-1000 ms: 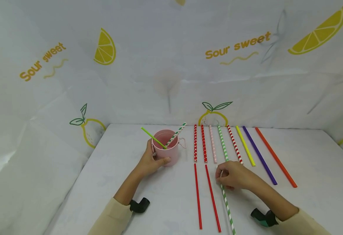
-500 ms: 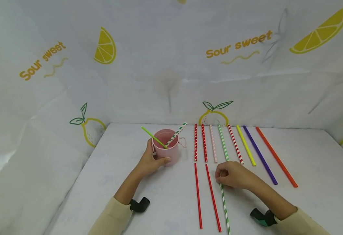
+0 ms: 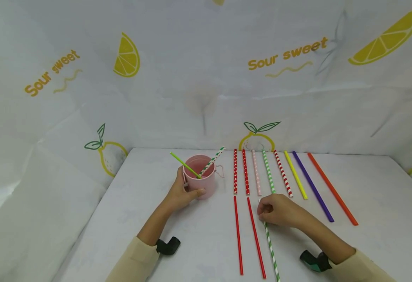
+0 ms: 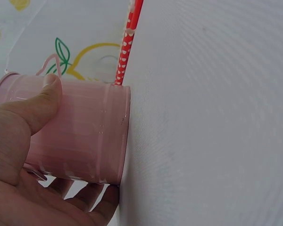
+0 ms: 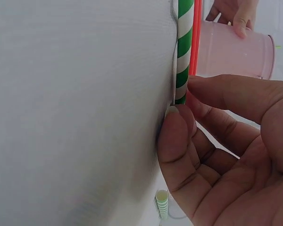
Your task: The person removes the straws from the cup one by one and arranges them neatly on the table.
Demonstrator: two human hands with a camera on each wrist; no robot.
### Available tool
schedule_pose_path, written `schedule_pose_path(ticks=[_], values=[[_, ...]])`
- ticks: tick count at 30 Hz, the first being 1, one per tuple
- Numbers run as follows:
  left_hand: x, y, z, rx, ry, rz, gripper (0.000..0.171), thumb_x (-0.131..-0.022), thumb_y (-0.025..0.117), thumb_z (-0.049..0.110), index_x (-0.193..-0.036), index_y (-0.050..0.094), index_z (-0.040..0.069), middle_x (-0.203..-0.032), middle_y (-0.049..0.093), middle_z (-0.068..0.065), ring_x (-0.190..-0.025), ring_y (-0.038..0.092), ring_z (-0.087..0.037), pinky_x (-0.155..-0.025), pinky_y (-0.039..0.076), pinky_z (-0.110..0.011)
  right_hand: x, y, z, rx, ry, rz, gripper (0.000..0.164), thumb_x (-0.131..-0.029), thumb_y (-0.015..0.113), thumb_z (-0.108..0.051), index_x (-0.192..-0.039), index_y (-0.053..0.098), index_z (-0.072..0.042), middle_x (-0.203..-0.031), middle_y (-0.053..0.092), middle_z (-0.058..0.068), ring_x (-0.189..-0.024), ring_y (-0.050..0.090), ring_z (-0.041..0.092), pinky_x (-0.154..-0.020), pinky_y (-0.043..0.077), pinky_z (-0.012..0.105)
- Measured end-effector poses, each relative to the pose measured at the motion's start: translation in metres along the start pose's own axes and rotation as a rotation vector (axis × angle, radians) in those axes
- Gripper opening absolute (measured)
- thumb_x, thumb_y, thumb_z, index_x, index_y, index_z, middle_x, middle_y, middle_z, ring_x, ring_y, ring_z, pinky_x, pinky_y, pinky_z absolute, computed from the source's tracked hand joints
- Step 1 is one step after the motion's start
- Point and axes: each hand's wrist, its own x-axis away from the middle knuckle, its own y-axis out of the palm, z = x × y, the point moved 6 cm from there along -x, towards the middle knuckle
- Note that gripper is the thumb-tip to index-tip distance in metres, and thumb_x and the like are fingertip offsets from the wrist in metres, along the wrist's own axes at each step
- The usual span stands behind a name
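My left hand (image 3: 179,194) grips a small pink metal bucket (image 3: 206,187), thumb across its front and the other fingers behind, as the left wrist view shows. The bucket stands upright on the table, with a lime-green straw (image 3: 182,163) and a white straw with green marks (image 3: 214,158) leaning in it. My right hand (image 3: 281,211) pinches a green-and-white striped straw (image 3: 271,250) near its far end; the straw lies along the table. In the right wrist view, thumb and fingertips close on the striped straw (image 5: 184,52); its end is hidden by them.
Two thin red straws (image 3: 238,235) lie left of the right hand. Behind it runs a row of several straws: red dotted (image 3: 235,172), pink, light-green striped (image 3: 268,172), red striped, yellow, purple (image 3: 313,186) and orange (image 3: 333,188). A lemon-printed sheet (image 3: 192,78) rises behind the table.
The near end of the striped straw has swung left, then partly back right. My right hand has shifted very slightly left. My left hand and the bucket hold still.
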Motion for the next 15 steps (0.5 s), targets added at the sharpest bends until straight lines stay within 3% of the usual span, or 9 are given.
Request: schedule_pose_path(ticks=[15], values=[[0.000, 0.000, 0.001, 0.003, 0.009, -0.003, 0.092, -0.083, 0.084, 0.019, -0.151, 0.021, 0.018, -0.147, 0.043, -0.006, -0.135, 0.043, -0.029, -0.106, 0.043, -0.048, -0.010, -0.012, -0.011, -0.054, 0.005, 0.023, 0.008, -0.087, 0.073, -0.007, -0.087, 0.068, -0.013, -0.070, 0.053, -0.003, -0.061, 0.051, 0.014, -0.049, 0.044, 0.025]])
